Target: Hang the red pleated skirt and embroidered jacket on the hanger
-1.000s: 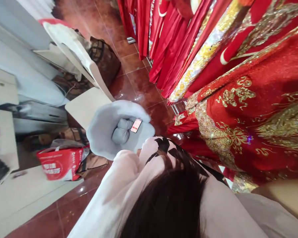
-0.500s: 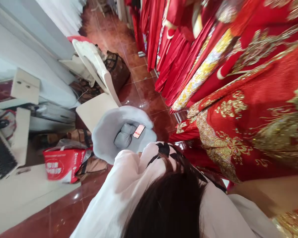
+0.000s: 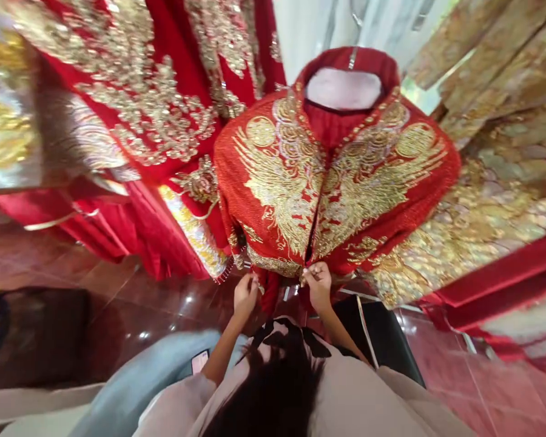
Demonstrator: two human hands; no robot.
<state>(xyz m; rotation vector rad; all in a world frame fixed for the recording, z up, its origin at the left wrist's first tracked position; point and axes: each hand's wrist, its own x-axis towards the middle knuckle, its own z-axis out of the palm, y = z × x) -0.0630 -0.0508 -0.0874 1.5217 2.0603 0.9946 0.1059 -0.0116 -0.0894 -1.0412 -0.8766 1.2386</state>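
Observation:
A red jacket (image 3: pixel 373 194) with gold embroidery hangs in front of me, its collar standing up and its front edges meeting in the middle. My right hand (image 3: pixel 318 285) is closed in a pinch at the lower end of the front opening, on the jacket's edge. Just left of it and below the hem, my left hand (image 3: pixel 246 294) has its fingers pressed together. Something small and pale shows by those fingertips, too small to name. Inside the collar sits a white piece (image 3: pixel 343 89), with a metal hanger hook (image 3: pixel 355 21) above it.
Red garments with gold sequins (image 3: pixel 164 115) hang at left, and a gold patterned garment (image 3: pixel 505 200) at right. Behind me to the left is a grey-blue chair (image 3: pixel 131 382) bearing a phone (image 3: pixel 199 362). A black flat-topped object (image 3: pixel 382 334) stands at lower right.
My view has swung right from the chair and the floor to the hanging red jacket. Both hands, hidden before, now show at its lower front.

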